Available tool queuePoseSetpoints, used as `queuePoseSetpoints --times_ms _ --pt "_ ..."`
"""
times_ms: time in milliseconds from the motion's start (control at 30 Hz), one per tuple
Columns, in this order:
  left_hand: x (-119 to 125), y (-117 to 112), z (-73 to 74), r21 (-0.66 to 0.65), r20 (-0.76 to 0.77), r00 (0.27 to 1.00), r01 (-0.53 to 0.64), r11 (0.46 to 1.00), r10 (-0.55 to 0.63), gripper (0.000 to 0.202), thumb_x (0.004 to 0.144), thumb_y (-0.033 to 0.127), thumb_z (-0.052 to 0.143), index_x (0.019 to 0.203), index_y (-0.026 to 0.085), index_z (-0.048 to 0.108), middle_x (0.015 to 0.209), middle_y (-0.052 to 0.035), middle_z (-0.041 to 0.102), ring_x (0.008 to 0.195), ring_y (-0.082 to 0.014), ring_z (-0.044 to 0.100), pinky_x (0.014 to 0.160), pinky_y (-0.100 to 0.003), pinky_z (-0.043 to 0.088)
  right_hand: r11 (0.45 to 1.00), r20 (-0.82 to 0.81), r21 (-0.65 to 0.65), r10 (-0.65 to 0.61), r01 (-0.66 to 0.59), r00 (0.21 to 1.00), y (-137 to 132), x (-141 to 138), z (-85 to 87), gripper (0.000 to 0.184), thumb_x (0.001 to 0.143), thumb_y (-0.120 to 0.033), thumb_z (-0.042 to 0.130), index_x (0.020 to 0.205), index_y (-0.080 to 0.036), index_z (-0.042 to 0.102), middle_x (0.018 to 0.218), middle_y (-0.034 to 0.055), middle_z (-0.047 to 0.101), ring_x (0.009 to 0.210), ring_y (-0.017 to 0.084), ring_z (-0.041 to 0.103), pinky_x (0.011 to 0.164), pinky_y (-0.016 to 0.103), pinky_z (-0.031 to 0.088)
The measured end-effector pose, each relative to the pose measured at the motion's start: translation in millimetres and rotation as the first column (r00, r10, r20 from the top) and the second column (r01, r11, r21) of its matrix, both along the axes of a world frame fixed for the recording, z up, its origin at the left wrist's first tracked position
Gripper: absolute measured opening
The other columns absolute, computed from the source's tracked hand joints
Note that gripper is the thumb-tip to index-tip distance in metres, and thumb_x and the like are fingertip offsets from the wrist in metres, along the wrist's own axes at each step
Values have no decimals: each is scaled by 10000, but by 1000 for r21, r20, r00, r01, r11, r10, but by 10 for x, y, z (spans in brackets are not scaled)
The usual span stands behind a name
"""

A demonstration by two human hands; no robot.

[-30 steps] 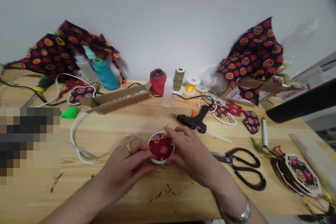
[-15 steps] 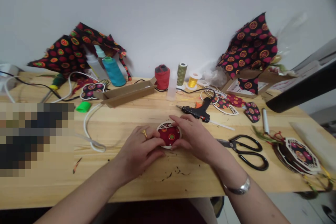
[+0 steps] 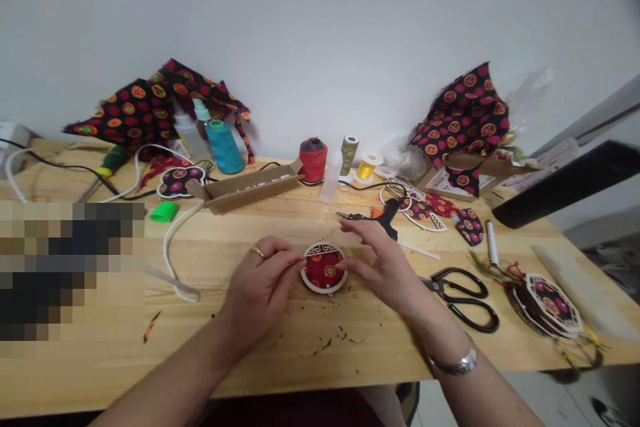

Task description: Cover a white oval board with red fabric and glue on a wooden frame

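Observation:
A round ornament [image 3: 324, 268] lies on the pine table [image 3: 320, 360] between my hands, with dark red patterned fabric inside a white fretwork frame. My left hand [image 3: 260, 280], with a gold ring, has its fingertips closed on the ornament's left rim. My right hand [image 3: 383, 260] is spread, its fingertips resting at the ornament's right side. Just beyond those fingers lies a black hot glue gun [image 3: 375, 220], partly hidden by them.
Black-handled scissors [image 3: 460, 297] and an octagonal fabric ornament [image 3: 547, 303] lie to the right. Thread cones [image 3: 313, 160], a cardboard box [image 3: 250, 190], patterned fabric [image 3: 463, 113] and a white cord [image 3: 173, 260] stand beyond. A pixelated patch covers the left.
My right hand has lifted and spread its fingers, so more of the ornament shows. The whole view has shifted as my head moved, and the table edge sits lower.

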State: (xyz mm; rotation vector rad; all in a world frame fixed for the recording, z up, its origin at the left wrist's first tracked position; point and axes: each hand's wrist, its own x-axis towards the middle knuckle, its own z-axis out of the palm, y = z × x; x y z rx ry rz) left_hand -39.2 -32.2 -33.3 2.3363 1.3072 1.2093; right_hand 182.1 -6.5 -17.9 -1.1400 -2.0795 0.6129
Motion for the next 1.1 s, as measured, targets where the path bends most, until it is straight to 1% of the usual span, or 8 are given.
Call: queuePoseSetpoints --times_ms 100,200,367,567,667,767,867,1100 --pt "-3 3 19 -13 33 999 -19 1000 19 141 868 107 492 895 150 624 850 -44 579 814 -157 559 741 -267 450 998 51 -61 -1 4 999 2 -5 36 449 781 -182 666 1205 -225 523 1120 62 584 1066 186 504 948 367 413" --pt "-16 -3 23 -66 -8 999 -39 997 38 146 878 148 483 819 167 615 758 -21 587 723 -154 562 672 -271 438 993 89 -112 58 -48 994 -15 -30 48 490 762 -181 684 1221 -206 516 1126 71 578 1055 183 509 943 355 422" --pt "-25 -23 31 -119 -124 989 -98 988 84 280 893 236 449 638 182 552 611 -3 530 594 -158 523 568 -280 396 998 65 -45 47 -45 997 -68 -86 -18 631 701 -247 748 1267 -198 474 1174 81 564 1112 203 458 975 372 402" --pt "2 -45 22 -69 -113 988 -116 991 107 395 891 261 461 503 202 425 508 36 404 493 -128 444 506 -263 352 999 79 -31 24 -21 997 -88 -116 -52 712 672 -308 768 1299 -194 450 1178 82 574 1167 225 397 1005 401 370" --pt "14 -72 79 -106 -52 993 -115 988 110 329 880 222 482 553 192 501 556 27 468 543 -127 502 549 -255 397 998 103 -52 25 -19 994 -66 -128 -52 717 668 -318 767 1301 -197 452 1183 81 574 1176 230 394 999 407 372" --pt "16 -128 187 -135 -5 993 -117 984 117 132 860 194 508 806 201 628 764 -3 619 721 -146 598 667 -257 462 997 120 -63 40 -32 992 -47 -134 -64 750 660 -336 767 1319 -198 436 1183 88 576 1177 236 394 990 420 374" --pt "19 -209 233 -108 -31 991 -130 986 127 148 861 196 502 913 213 639 856 -14 651 779 -156 624 696 -265 485 996 120 -76 45 -37 992 -47 -127 -73 760 656 -346 767 1321 -190 435 1181 93 577 1165 240 398 985 427 377" --pt "123 -375 -54 -77 -255 953 -189 979 164 152 862 199 507 831 200 656 788 -19 668 669 -173 632 619 -301 476 996 67 -63 65 -61 996 -74 -83 -73 640 736 -255 704 1318 -220 439 1155 79 595 1165 239 398 993 441 373"
